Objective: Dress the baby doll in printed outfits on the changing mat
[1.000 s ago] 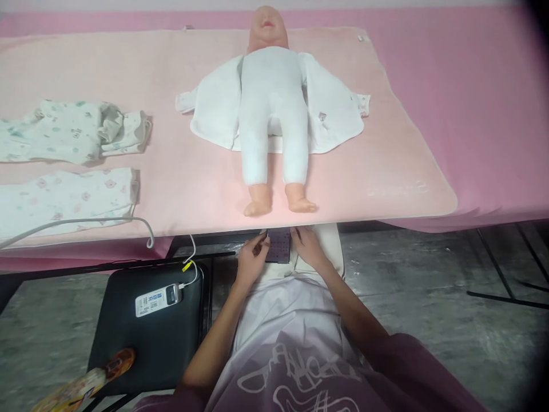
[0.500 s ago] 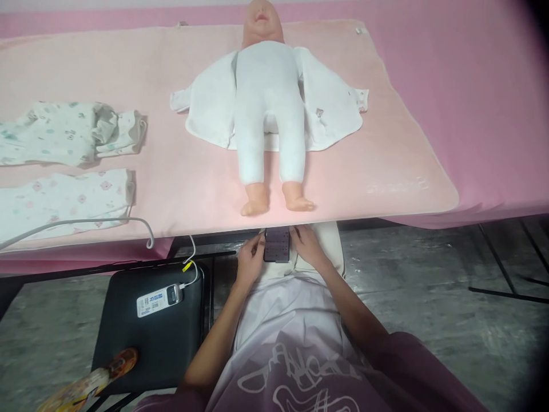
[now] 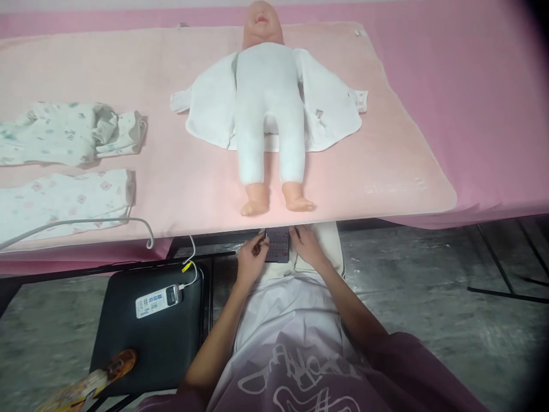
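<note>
Just under the table's front edge, a dark phone point(image 3: 278, 245) with its screen lit rests over my lap. My left hand point(image 3: 251, 256) grips its left side with curled fingers, the thumb over the screen. Along the phone's right edge is my right hand point(image 3: 307, 246), fingertips partly hidden by the table edge. On the table beyond, a baby doll point(image 3: 270, 86) lies on its back, feet towards me. Its body is white and its feet are skin-toned. A white baby top point(image 3: 332, 109) is spread open beneath it, a sleeve out to each side.
A pink mat point(image 3: 403, 166) covers part of the pink-draped table. Folded printed baby clothes point(image 3: 60, 134) lie at left near a grey cable point(image 3: 86, 221). Lower left, a black stool point(image 3: 128, 349) bears a white power bank point(image 3: 156, 301) with a cord. Someone's shoe point(image 3: 122, 365) shows there.
My left thumb and fingers have shifted right, from the phone's left edge onto its screen. My right hand, the doll and the clothes stay where they were.
</note>
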`<act>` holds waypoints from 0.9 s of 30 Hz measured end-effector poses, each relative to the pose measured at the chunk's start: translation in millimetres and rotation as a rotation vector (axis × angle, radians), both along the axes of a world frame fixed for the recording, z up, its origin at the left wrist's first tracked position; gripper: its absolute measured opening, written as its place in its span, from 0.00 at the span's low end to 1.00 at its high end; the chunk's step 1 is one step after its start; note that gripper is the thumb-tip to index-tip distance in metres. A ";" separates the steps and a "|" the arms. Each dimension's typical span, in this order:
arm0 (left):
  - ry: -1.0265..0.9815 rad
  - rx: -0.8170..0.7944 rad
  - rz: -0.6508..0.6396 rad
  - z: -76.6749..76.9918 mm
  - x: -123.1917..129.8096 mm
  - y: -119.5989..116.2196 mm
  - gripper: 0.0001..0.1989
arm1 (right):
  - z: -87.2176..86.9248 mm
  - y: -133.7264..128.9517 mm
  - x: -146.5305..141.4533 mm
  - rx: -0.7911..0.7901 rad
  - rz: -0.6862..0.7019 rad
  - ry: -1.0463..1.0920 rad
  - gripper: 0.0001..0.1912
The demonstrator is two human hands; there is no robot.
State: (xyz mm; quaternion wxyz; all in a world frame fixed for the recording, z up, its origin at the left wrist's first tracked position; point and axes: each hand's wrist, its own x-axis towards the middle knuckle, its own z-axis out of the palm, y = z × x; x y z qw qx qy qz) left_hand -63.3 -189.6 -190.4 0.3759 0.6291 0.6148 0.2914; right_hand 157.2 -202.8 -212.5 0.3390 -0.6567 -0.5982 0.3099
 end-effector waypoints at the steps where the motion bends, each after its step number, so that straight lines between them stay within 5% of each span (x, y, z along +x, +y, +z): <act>1: -0.001 -0.002 0.004 -0.2 0.3 -0.2 0.23 | 0.4 0.0 0.2 -0.002 0.003 0.003 0.19; 27: -0.117 -0.058 0.002 -1.0 -2.3 -3.4 0.28 | 10.6 -1.3 1.6 -0.047 0.013 0.098 0.09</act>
